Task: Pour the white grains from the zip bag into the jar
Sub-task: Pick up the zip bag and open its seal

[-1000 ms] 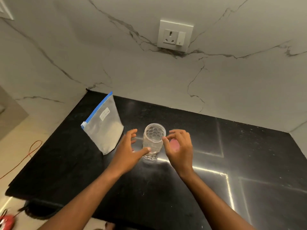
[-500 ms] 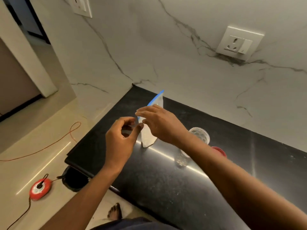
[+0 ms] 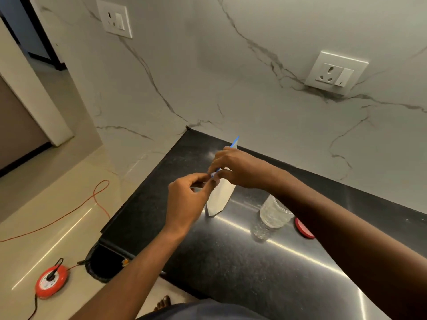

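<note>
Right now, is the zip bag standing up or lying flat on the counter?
Standing up. The zip bag rests its bottom edge on the black counter, blue zip strip on top, pinched by the left hand and right hand.

No text, label or number is readable on anything.
</note>
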A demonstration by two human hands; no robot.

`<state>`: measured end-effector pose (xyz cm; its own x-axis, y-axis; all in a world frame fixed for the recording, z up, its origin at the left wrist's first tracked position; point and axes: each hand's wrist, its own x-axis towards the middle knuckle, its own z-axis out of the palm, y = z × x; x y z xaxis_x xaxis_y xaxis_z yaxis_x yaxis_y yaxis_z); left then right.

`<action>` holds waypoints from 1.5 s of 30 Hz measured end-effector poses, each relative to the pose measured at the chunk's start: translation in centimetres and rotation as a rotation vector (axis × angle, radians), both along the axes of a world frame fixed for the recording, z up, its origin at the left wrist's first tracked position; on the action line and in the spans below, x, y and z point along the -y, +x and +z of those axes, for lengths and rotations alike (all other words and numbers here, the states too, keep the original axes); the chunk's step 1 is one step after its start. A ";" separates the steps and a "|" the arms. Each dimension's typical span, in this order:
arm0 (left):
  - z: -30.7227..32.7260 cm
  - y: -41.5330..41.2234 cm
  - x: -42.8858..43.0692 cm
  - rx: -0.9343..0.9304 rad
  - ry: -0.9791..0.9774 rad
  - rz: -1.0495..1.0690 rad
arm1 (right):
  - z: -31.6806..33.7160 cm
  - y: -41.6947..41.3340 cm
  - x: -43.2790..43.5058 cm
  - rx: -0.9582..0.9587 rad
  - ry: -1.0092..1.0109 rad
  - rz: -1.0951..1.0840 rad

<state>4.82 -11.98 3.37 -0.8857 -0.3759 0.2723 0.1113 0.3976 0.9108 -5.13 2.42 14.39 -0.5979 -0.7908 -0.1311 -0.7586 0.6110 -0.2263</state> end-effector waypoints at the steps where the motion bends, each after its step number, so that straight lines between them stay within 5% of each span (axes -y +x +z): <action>1: 0.0 -0.1 0.1 -0.011 0.003 -0.004 | 0.1 -0.1 0.1 0.000 0.006 0.003; 24: 0.7 -1.3 0.6 -0.192 -0.217 -0.036 | 1.3 -4.1 -1.0 -0.217 0.142 0.130; 39: 0.7 -0.2 0.4 -0.168 -0.229 -0.015 | 1.4 -11.8 -4.7 -0.178 0.121 -0.129; 42: 1.2 -0.4 1.0 -0.108 -0.124 -0.086 | 1.0 -11.0 -4.5 -0.162 0.016 -0.216; 45: 2.4 -1.7 2.8 0.026 0.073 -0.193 | -0.5 -8.1 -4.3 -0.020 -0.388 -0.476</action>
